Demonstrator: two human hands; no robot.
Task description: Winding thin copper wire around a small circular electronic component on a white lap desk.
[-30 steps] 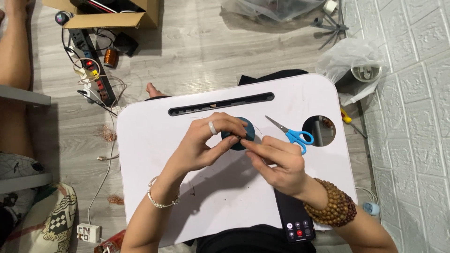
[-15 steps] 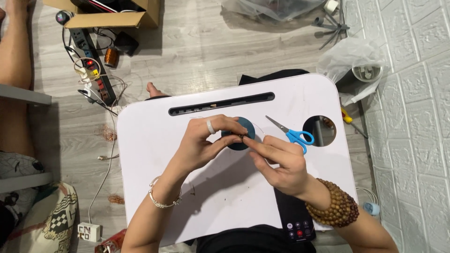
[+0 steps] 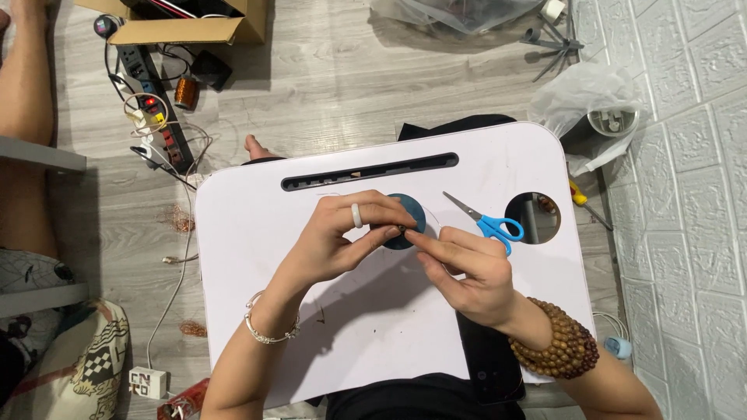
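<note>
Over the white lap table (image 3: pixel 257 257), your two hands meet at its middle: your left hand (image 3: pixel 342 237), with a pale ring on one finger and a silver bracelet at the wrist, curls its thumb and fingers shut around something small and dark, too small to make out, while your right hand (image 3: pixel 467 272), a brown bead bracelet (image 3: pixel 554 350) wrapped at the wrist, pinches its thumb and forefinger closed right against the same spot, fingertips of both hands touching. Just beneath and behind those fingertips lies a dark teal disc (image 3: pixel 406 222), partly hidden by your left fingers; whether either hand actually grips it you cannot tell from this view. Near your right forearm a black phone (image 3: pixel 490 365) rests at the table's near edge. Just beside the disc, to its right, blue-handled scissors (image 3: pixel 486 222) lie flat with the blades shut, next to a round hole (image 3: pixel 533 218) in the tabletop. Beyond them a long dark slot (image 3: pixel 369 171) runs along the far edge. On the wooden floor farther off sit a power strip (image 3: pixel 152 109), a cardboard box (image 3: pixel 187 27) and a crumpled plastic bag (image 3: pixel 583 97).
</note>
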